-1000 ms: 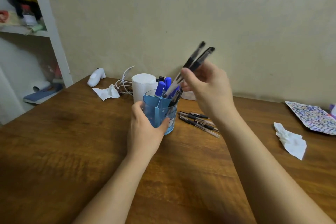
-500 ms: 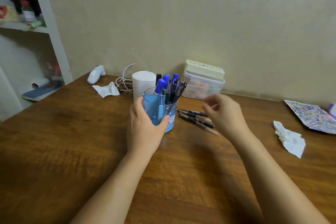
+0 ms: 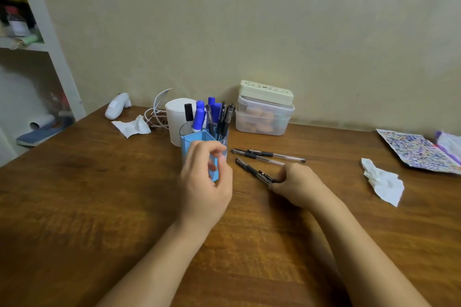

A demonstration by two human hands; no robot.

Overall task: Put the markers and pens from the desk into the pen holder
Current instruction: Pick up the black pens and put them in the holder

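Observation:
A blue pen holder (image 3: pixel 187 142) stands mid-desk with several blue markers (image 3: pixel 198 117) and black pens (image 3: pixel 222 117) upright in it. My left hand (image 3: pixel 207 182) curls around its front with loosened, blurred fingers. Three black pens lie on the desk to the right of the holder. My right hand (image 3: pixel 296 182) rests low on the wood and pinches the near end of the closest black pen (image 3: pixel 252 171), which lies flat. The other two pens (image 3: pixel 269 156) lie side by side just behind it, untouched.
Behind the holder stand a white cylinder (image 3: pixel 174 117) with a cable and a lidded plastic box (image 3: pixel 264 117). Crumpled tissues lie at back left (image 3: pixel 132 127) and at right (image 3: pixel 384 182). A patterned sheet (image 3: pixel 419 149) lies far right, a white shelf (image 3: pixel 50 40) at left.
My right hand dropped two black pens into the holder, then came down to the desk and closed on the nearest loose pen. My left hand's grip on the holder has loosened.

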